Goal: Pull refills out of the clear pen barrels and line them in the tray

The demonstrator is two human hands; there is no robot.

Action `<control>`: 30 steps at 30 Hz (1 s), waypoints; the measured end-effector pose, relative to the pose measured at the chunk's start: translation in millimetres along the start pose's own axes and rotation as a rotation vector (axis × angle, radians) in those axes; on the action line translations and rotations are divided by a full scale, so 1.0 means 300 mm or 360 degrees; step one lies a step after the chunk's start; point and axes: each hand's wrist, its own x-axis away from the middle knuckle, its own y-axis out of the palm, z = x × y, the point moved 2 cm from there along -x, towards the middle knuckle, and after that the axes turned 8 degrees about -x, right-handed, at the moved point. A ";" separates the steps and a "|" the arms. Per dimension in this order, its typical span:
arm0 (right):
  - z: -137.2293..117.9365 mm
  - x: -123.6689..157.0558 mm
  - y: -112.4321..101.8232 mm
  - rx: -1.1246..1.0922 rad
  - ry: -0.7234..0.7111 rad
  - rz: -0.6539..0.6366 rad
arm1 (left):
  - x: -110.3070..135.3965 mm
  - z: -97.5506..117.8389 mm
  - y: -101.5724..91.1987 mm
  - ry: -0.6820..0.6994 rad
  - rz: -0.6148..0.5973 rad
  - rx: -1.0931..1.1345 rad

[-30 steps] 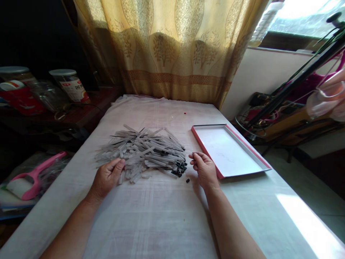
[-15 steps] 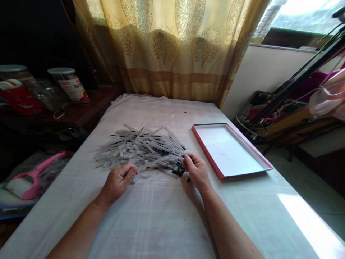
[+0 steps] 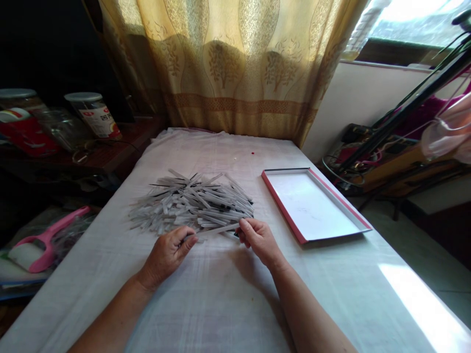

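A heap of thin, whitish translucent strips (image 3: 198, 196), with dark ones mixed in, lies on the cloth-covered table (image 3: 206, 304). At its near edge, a narrow translucent strip (image 3: 220, 229) stretches between my two hands. My left hand (image 3: 171, 252) is closed around the strip's left end, thumb against the fingers. The other end is pinched between the thumb and fingers of my right hand (image 3: 257, 239). Small black bits show just under my right fingertips, mostly hidden by the hand. Whether the strip is hollow or flat I cannot tell.
To the right lies a shallow box lid (image 3: 316, 206) with a white inside and red sides. A tiny red bit (image 3: 252, 153) is near the back. Jars (image 3: 96, 117) stand on a dark cabinet at left, above a pink-handled item (image 3: 46, 245). A curtain (image 3: 228, 63) hangs behind.
My right hand has moved left and slightly nearer, covering the small black pieces. My left hand has shifted a little right. The strip now spans the shorter gap between both hands.
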 end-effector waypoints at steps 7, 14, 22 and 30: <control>-0.007 0.002 0.004 -0.0002 0.0034 -0.0028 | 0.005 -0.011 0.011 0.0082 0.0068 -0.0099; -0.017 0.006 0.006 -0.0029 -0.0176 0.0044 | -0.004 0.019 -0.001 0.0069 -0.0018 -0.0052; -0.019 0.024 0.016 -0.0041 -0.0367 -0.0119 | -0.007 -0.019 0.020 -0.0693 -0.0460 0.0649; -0.013 0.009 0.040 -0.0125 -0.0225 -0.0089 | -0.019 -0.013 0.001 -0.0407 -0.0131 0.0321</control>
